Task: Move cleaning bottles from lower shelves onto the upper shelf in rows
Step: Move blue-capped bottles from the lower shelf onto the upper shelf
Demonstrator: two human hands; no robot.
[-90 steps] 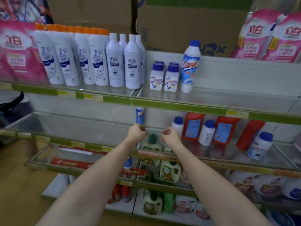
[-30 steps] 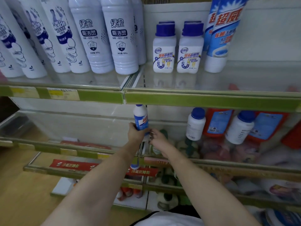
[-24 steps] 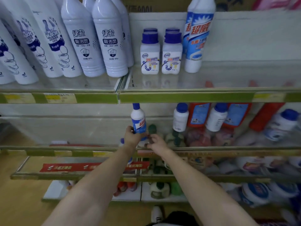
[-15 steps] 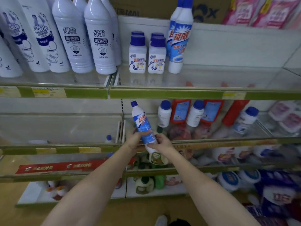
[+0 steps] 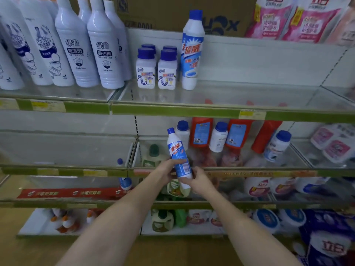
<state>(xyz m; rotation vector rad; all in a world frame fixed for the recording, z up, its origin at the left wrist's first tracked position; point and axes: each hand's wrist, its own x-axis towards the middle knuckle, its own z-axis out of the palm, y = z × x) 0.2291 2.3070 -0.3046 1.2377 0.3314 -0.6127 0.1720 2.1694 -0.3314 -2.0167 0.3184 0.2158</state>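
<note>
Since a moment ago, the blue-and-white bottle has come off the middle shelf and now sits in front of that shelf's green edge, held in the air by both hands; three seconds back both hands were bare and the bottle stood far back on the glass. Its blue cap leans a little to the left, and its white base points down toward the person. The left hand wraps round the lower part of the bottle from the left, fingers curled over the label. The right hand grips the base from the right, thumb and fingers closed on it.

On the upper shelf, a matching tall bottle stands upright, with a second one partly hidden behind it. Just left of it are four small white jars with purple caps, two in front and two behind. Further left stands a row of tall white bottles, running off the left edge. To the right of the tall bottle the glass of the upper shelf is bare.

On the middle shelf, behind the held bottle, stand white jars with blue lids and red bottles. Pink bags lie on the top right, in front of a brown box. Lower shelves hold green jugs and tubs, blurred.
</note>
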